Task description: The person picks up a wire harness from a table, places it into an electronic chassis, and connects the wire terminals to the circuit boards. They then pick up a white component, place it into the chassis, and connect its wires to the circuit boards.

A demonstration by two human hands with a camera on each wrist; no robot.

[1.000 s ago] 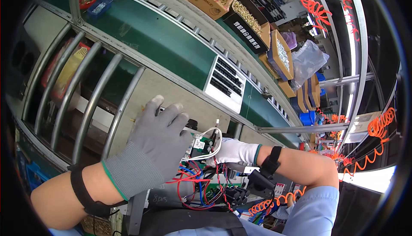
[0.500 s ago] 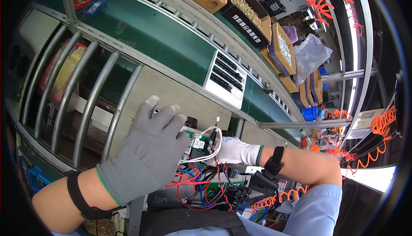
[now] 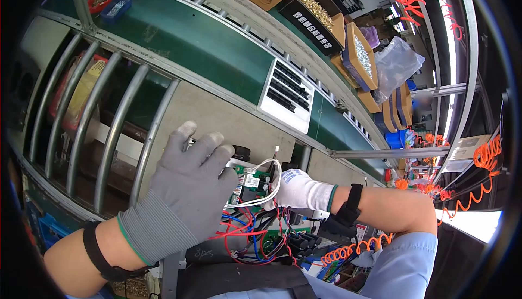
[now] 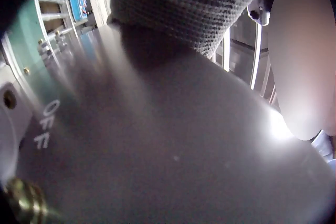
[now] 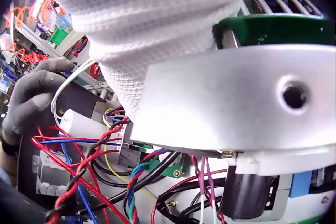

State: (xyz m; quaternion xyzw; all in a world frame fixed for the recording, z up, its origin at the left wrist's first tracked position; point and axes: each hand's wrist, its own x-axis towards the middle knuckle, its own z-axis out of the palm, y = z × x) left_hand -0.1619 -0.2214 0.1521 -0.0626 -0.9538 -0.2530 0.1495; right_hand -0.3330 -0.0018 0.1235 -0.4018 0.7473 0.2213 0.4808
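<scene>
- Along the counter's (image 3: 234, 111) near edge, left hand (image 3: 190, 185) clamps the OFF-marked panel (image 4: 168, 129); right hand (image 3: 304, 191), fingers hidden, cannot tell.
- Likely steadying; next needs wires (image 5: 65, 196) clear.

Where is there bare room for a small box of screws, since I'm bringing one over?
Likeliest are the bare stretch of green belt between the blue bin and white tray, and the tan panel between the roller bars and that tray. It is crowded between the left hand and right hand, with wires and a circuit board.
</scene>
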